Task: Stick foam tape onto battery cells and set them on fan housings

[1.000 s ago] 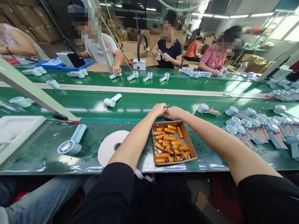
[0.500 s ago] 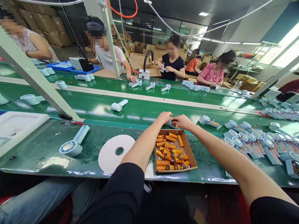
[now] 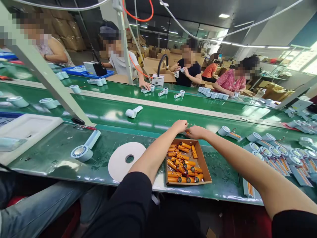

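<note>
Just beyond the box, both hands are close together over a pale-blue handheld fan housing [image 3: 183, 133], mostly hidden by them, with a bit of orange showing. My left hand [image 3: 180, 126] has its fingers pinched together; what lies in them is too small to make out. My right hand [image 3: 197, 132] is closed at the housing, its fingertips beside the left ones. Below them sits a shallow cardboard box [image 3: 207, 165] holding several orange wrapped batteries [image 3: 183, 163] with wires. A white disc-shaped roll [image 3: 117, 162] with a central hole lies left of the box.
One fan housing [image 3: 81, 153] lies left on the bench; many with orange batteries [image 3: 274, 152] crowd the right. Another fan [image 3: 133, 111] rests on the green conveyor [image 3: 106, 110]. A slanted metal post [image 3: 56, 82] and white foam tray [image 3: 47, 127] stand left. Co-workers [image 3: 189, 67] sit opposite.
The view has shifted slightly left, so most things appear farther right. My hands stay together at the housing, which is now more covered. A co-worker opposite has raised their hands.
</note>
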Available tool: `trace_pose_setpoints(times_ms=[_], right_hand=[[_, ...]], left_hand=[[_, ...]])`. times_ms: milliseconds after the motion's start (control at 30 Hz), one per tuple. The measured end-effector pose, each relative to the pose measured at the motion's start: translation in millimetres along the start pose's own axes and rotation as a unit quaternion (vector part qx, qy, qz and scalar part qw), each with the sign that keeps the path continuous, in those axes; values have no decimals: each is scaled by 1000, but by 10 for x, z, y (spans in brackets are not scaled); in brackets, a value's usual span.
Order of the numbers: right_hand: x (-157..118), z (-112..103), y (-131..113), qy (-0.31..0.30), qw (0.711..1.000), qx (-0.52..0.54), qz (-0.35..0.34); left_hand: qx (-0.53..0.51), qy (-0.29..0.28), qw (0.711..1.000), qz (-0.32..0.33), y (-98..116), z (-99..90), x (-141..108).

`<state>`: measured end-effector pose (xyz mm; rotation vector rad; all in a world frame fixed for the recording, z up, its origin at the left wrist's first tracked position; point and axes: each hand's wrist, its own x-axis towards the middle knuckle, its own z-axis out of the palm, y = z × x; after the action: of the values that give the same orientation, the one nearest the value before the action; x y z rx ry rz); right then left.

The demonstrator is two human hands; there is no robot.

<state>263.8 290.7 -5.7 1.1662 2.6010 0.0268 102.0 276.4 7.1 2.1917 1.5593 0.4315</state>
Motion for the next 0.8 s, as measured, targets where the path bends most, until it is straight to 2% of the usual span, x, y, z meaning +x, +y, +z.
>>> trace_pose_setpoints(times_ms=[67, 133, 200, 300, 333, 400, 433, 500, 567, 600, 667, 733, 767, 800], right_hand=[[-42, 51, -11, 15, 1000, -4, -9], [-90, 140, 3, 37, 999, 0, -10], [-139, 255, 42, 62, 998, 11, -1], [-201, 422, 114, 91, 995, 33, 24], [-210, 457, 139, 95, 994, 38, 32], [-197, 477, 196, 91, 994, 44, 40], [-176, 460, 232, 84, 995, 45, 41], [-123, 381, 303, 72, 996, 45, 41], [-115, 251, 323, 72, 995, 42, 47], [-154, 173, 287, 78, 995, 36, 51], [-358, 7, 80, 117, 990, 51, 54], [-731, -147, -323, 169, 972, 159, 40], [-957, -211, -584, 182, 944, 273, 31], [-1183, -261, -872, 157, 909, 387, -1]], left_hand=[[-11, 26, 1000, 8, -46, -142, -320], [-18, 54, 998, 12, -216, -285, -859], [-15, 75, 997, -1, -474, -382, -1602], [10, 98, 993, -64, -903, -393, -2822], [45, 103, 991, -77, -1029, -368, -3168], [108, 64, 987, -105, -1211, -308, -3671], [133, 42, 984, -112, -1260, -285, -3816], [158, 7, 981, -114, -1279, -267, -3919], [161, -7, 982, -94, -1225, -291, -3859], [162, 3, 983, -82, -1181, -310, -3807], [165, 82, 981, -67, -1066, -337, -3708], [171, 208, 962, -45, -910, -327, -3632], [173, 264, 948, -25, -819, -310, -3595], [177, 305, 936, 1, -725, -289, -3556]])
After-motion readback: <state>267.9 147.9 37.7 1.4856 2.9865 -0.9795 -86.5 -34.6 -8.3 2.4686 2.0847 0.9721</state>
